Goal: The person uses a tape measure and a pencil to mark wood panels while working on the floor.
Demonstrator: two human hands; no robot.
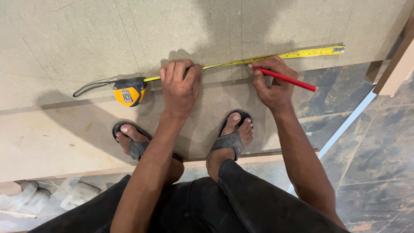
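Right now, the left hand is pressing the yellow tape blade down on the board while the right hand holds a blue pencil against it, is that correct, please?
Not quite: the pencil in the right hand is red, not blue, as the head view shows. The rest stands: the left hand presses the yellow tape blade down on the board.

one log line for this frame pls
left hand: presses tape measure on board | right hand: red pencil, tip at tape
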